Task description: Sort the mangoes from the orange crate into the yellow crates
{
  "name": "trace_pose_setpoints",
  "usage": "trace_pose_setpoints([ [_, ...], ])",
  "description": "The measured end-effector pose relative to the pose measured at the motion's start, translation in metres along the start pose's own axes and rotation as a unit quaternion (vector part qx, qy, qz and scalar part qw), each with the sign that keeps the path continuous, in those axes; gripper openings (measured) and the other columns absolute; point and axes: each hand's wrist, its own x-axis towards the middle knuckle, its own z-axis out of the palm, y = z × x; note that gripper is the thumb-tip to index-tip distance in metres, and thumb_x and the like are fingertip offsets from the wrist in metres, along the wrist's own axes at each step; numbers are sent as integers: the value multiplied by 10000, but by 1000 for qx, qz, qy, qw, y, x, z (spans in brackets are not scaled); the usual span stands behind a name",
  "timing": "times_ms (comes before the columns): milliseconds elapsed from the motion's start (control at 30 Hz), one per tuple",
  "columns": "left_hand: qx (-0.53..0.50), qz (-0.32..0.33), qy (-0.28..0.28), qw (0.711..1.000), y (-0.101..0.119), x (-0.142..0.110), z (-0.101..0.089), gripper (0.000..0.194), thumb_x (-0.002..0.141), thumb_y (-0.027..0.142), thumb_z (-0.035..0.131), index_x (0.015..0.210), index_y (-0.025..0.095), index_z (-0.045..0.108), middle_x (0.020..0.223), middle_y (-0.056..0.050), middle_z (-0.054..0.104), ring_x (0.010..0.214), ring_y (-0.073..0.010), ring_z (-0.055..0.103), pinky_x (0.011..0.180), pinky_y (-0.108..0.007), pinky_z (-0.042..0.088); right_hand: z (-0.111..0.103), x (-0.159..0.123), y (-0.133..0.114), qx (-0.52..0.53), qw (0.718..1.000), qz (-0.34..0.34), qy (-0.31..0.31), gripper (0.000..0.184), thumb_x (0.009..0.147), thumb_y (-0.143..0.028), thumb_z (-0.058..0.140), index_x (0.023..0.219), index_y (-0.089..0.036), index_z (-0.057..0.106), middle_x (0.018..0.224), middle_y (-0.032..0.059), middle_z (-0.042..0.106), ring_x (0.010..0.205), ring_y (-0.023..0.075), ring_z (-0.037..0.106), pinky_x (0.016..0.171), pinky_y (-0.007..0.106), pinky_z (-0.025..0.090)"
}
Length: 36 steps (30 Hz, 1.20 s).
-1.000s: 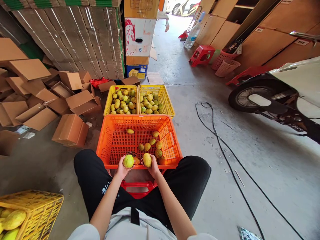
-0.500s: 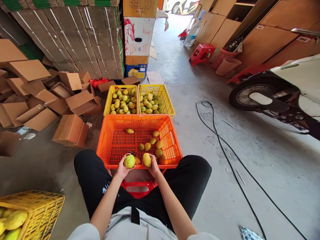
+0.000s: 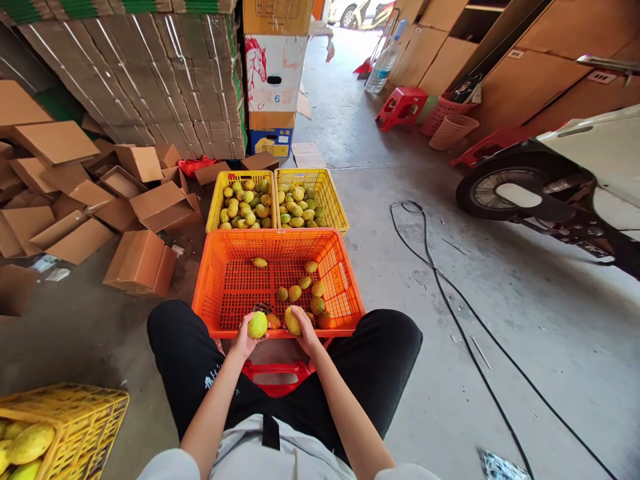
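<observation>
In my left hand (image 3: 244, 339) lies a round, bright yellow-green fruit (image 3: 257, 325), fingers curled around its side. My right hand (image 3: 306, 333) is closed on a duller yellow, oval fruit (image 3: 293, 321), its fingers lying over the top. Both are held just above the near edge of an orange plastic crate (image 3: 210, 267) in front of my knees. Inside it, several brownish-yellow fruits (image 3: 305, 283) are loosely grouped on the right, and a single yellow one (image 3: 259, 263) sits near the back. An orange-brown fruit (image 3: 273, 321) shows between my hands.
Behind the orange crate stand two yellow crates (image 3: 335, 193) of fruit. Another yellow crate (image 3: 90, 427) is at lower left. Cardboard boxes (image 3: 137, 260) litter the left floor. A black cable (image 3: 435, 270) and a motorbike (image 3: 530, 193) are on the right.
My right hand has turned its fruit, so the fingers now cover more of its top. The left hand has shifted only slightly, still holding the same fruit.
</observation>
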Motion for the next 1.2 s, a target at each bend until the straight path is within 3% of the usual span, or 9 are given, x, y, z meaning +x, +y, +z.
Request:
trace_pose_setpoints([
  [200,-42,-11,-4,999,3,-1,0,324,930,359,482,1052,98,628,787,-116,734,732,-223,735,600,-305,601,1,1,3,-27,999,32,-18,367,702,-545,715,805,-223,573,611,-6,631,500,179,609,500,316,518],
  [300,-42,-13,-10,999,2,1,-1,309,938,350,486,1033,92,627,814,-129,730,756,-222,732,643,-322,610,1,4,7,-34,998,47,5,333,723,-530,689,753,-225,560,594,-5,624,489,178,602,484,320,528],
  [433,-35,8,-29,999,1,3,-2,223,875,313,617,1038,161,613,933,-90,717,837,-234,729,739,-384,616,1,9,9,-21,997,69,37,295,776,-519,615,741,-235,539,570,5,627,505,194,624,470,314,525],
  [567,-16,41,-73,996,-1,2,-4,277,774,303,756,1003,216,627,1046,-45,676,909,-234,704,833,-442,597,1,10,8,-21,996,82,27,281,791,-511,604,779,-236,551,591,21,653,549,215,660,494,325,544],
  [800,-4,92,-97,991,-2,-3,-5,258,739,235,787,965,215,664,1181,-45,650,1076,-219,625,956,-450,545,3,5,6,6,998,56,32,320,740,-526,676,746,-239,536,590,-4,628,547,198,636,484,306,518],
  [967,-39,68,-70,994,1,0,-5,223,784,217,715,1001,202,664,1077,-51,691,984,-215,673,920,-446,556,1,2,7,-4,1000,-5,-16,423,669,-570,765,851,-225,601,668,-8,647,550,173,605,514,304,504],
  [1100,-76,33,-31,996,2,3,-5,214,837,254,624,1030,163,651,960,-89,721,895,-232,715,824,-413,585,-1,4,10,-17,1000,-16,11,470,597,-518,839,859,-223,584,674,-15,644,568,174,618,537,305,513],
  [1200,-97,24,-13,995,3,3,-4,218,874,270,573,1041,146,639,923,-103,733,863,-229,730,755,-367,599,-2,7,11,-15,1000,-2,25,467,624,-548,809,856,-233,555,668,-6,647,554,191,633,508,312,506],
])
